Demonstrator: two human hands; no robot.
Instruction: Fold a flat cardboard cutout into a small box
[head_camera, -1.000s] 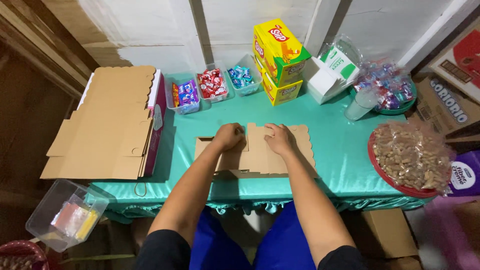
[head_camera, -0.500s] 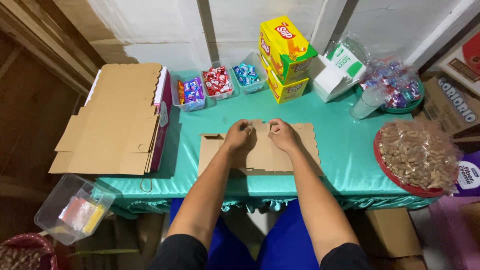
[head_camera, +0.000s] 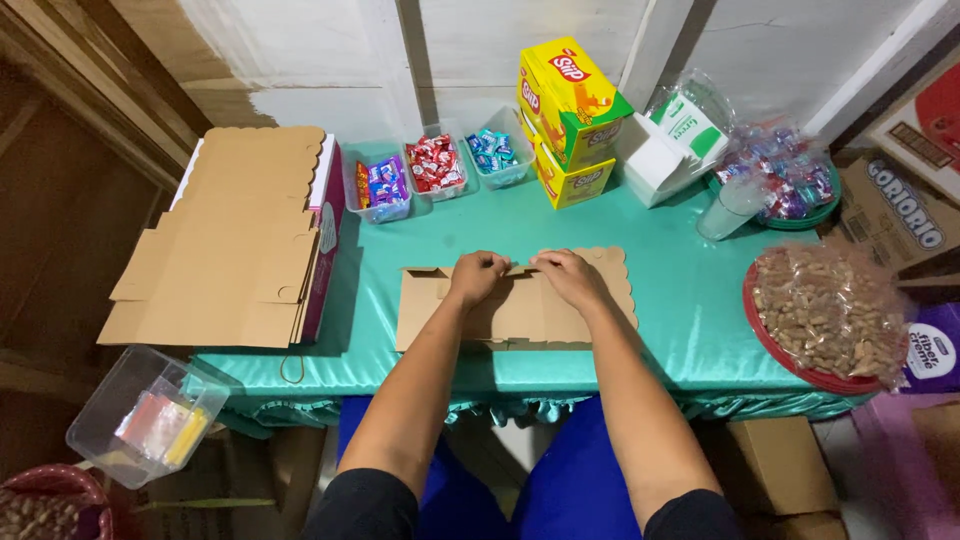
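Head view: I see both hands down on a flat cardboard blank (head_camera: 520, 300) that lies on the teal counter (head_camera: 680, 300), straight ahead of me. My left hand (head_camera: 478, 277) has a narrow grip, fingers curled and pinching a folded flap near the blank's far edge; the right hand (head_camera: 566, 276) sits just beside it with the same tight, curled grip on that edge, knuckles nearly touching the left ones. The blank's scalloped end (head_camera: 612, 262) runs out to the right of the right hand, and a notched tab (head_camera: 425, 272) stands up slightly to the left of the left hand. Well to the left of the left hand, a stack of blanks (head_camera: 235, 235) rests on a pink box (head_camera: 328, 235). Beyond both hands, toward the wall, three clear tubs of wrapped sweets (head_camera: 435, 165) sit in a row, with two yellow boxes (head_camera: 570, 110) stacked to their right and a white carton (head_camera: 665, 150) next to those. Far right of the right hand lies a red tray (head_camera: 790, 355) piled with bagged nuts (head_camera: 825, 310), and behind it a green plate of small packets (head_camera: 780, 180). Below left of the left hand, off the counter, a clear bin (head_camera: 140, 415) holds a few coloured packets.
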